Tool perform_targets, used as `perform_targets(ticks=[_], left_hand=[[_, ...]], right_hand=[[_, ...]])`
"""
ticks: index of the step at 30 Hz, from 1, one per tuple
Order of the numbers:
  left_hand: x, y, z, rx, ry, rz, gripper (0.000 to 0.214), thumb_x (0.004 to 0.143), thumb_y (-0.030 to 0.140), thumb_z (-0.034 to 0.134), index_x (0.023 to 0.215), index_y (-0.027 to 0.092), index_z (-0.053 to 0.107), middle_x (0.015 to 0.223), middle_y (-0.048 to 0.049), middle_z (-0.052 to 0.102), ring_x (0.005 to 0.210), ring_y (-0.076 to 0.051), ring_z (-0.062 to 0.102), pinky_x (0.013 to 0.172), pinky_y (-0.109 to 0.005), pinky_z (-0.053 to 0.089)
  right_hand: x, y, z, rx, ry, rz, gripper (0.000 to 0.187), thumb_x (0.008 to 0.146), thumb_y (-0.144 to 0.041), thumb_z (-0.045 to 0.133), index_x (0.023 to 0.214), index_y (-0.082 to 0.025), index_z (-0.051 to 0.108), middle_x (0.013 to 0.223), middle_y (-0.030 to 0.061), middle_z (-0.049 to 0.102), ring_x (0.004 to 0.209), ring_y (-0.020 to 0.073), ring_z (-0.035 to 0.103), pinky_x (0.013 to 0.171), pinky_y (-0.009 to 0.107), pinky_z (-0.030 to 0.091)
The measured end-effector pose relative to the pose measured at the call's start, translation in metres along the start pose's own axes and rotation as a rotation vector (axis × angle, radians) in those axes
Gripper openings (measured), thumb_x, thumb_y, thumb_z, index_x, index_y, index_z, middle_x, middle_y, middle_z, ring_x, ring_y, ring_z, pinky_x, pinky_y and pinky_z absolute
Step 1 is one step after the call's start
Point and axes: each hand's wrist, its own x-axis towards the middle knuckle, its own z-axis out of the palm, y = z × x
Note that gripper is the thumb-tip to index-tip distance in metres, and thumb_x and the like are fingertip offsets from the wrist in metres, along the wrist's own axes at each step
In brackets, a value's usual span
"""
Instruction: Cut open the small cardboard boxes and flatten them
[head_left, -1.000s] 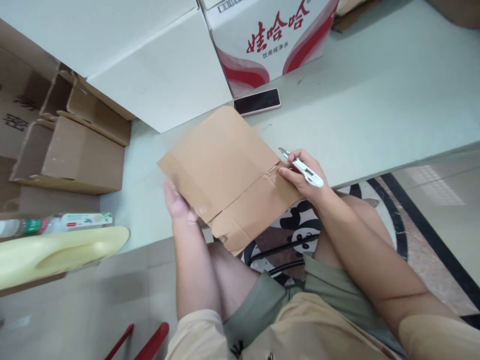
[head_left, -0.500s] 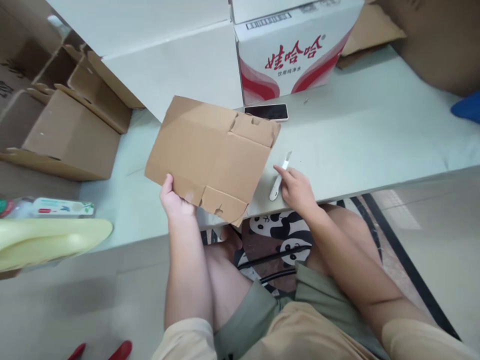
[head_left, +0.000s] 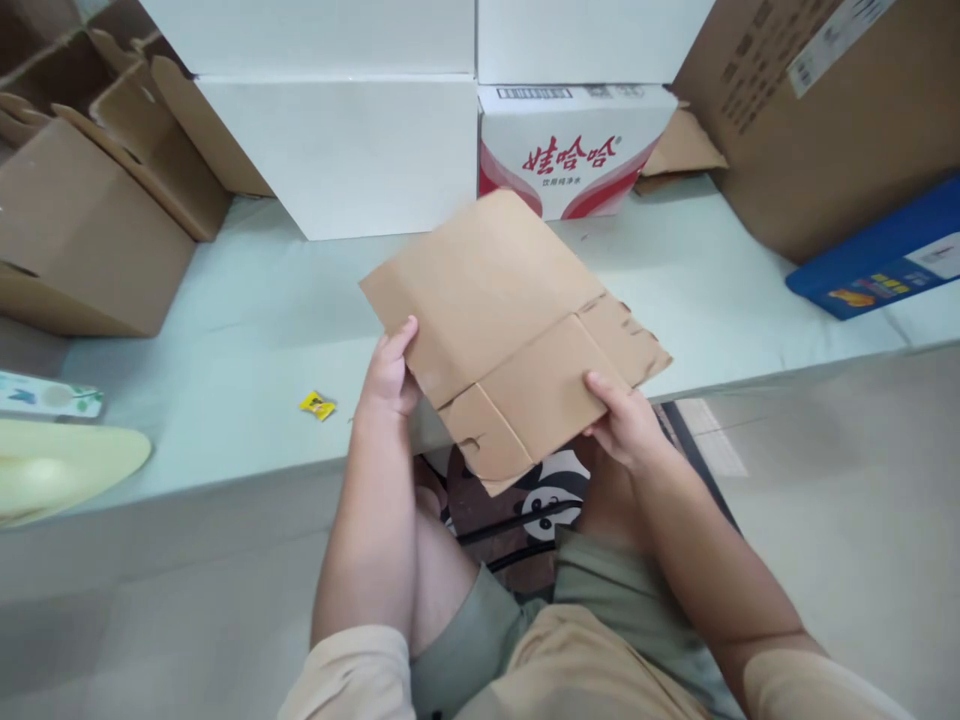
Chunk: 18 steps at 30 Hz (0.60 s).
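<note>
A flat brown cardboard sheet (head_left: pixel 502 300) with creases and torn, slotted flaps is held tilted above the table's front edge. My left hand (head_left: pixel 390 370) grips its left edge, thumb on top and fingers underneath. At the lower right edge, my right hand (head_left: pixel 626 420) is closed on the same cardboard, thumb on its face. A small yellow wrapped packet (head_left: pixel 318 405) lies on the table left of my left hand. The white knife and the phone are out of sight; the cardboard covers that part of the table.
White boxes (head_left: pixel 337 150) and a white-and-red carton (head_left: pixel 574 150) stand behind. Brown cardboard boxes (head_left: pixel 97 230) are at the left, a large brown box (head_left: pixel 817 130) and a blue box (head_left: pixel 885 260) at the right. A pale yellow object (head_left: pixel 67 465) sits at the table's left edge.
My right hand has left the knife's side and taken hold of the cardboard. The sheet has moved right and turned. The view has shifted, and the yellow packet is now visible.
</note>
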Motion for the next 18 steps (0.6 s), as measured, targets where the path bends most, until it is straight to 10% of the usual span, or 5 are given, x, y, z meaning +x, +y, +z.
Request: perform_targets(ticks=[6, 10, 14, 18], left_hand=[[-0.003, 0.005, 0.007, 0.056, -0.176, -0.198, 0.033, 0.085, 0.044, 0.058, 0.097, 0.017, 0.071, 0.082, -0.0061, 0.077, 0.059, -0.014, 0.070, 0.049, -0.022, 0.054], [-0.005, 0.011, 0.008, 0.029, -0.151, -0.162, 0.031, 0.081, 0.042, 0.058, 0.091, 0.016, 0.071, 0.077, -0.0044, 0.075, 0.056, -0.012, 0.069, 0.049, -0.021, 0.054], [-0.003, 0.011, 0.010, 0.028, -0.147, -0.164, 0.030, 0.077, 0.042, 0.057, 0.085, 0.015, 0.070, 0.063, -0.0019, 0.068, 0.053, -0.013, 0.067, 0.048, -0.022, 0.053], [0.001, 0.009, 0.013, 0.033, -0.180, -0.171, 0.030, 0.076, 0.043, 0.057, 0.079, 0.016, 0.069, 0.048, 0.0023, 0.054, 0.049, -0.014, 0.063, 0.046, -0.022, 0.052]], right_hand=[[-0.016, -0.019, -0.080, 0.033, 0.271, -0.149, 0.056, 0.049, -0.056, 0.089, 0.075, -0.021, 0.053, 0.046, -0.0110, 0.046, 0.028, 0.0025, 0.029, 0.023, 0.017, 0.022], [-0.007, -0.047, -0.122, -0.052, 0.613, -0.379, 0.048, 0.051, -0.039, 0.090, 0.074, -0.023, 0.052, 0.060, -0.0070, 0.057, 0.036, 0.0045, 0.040, 0.026, 0.016, 0.030], [0.050, -0.113, -0.133, -0.155, 0.759, -0.494, 0.031, 0.061, -0.021, 0.081, 0.069, -0.024, 0.051, 0.070, -0.0019, 0.056, 0.043, 0.0051, 0.042, 0.027, 0.017, 0.032], [0.133, -0.194, -0.129, -0.264, 0.616, -0.523, 0.025, 0.071, -0.016, 0.070, 0.068, -0.024, 0.046, 0.077, -0.0003, 0.057, 0.061, 0.0084, 0.058, 0.040, 0.016, 0.044]])
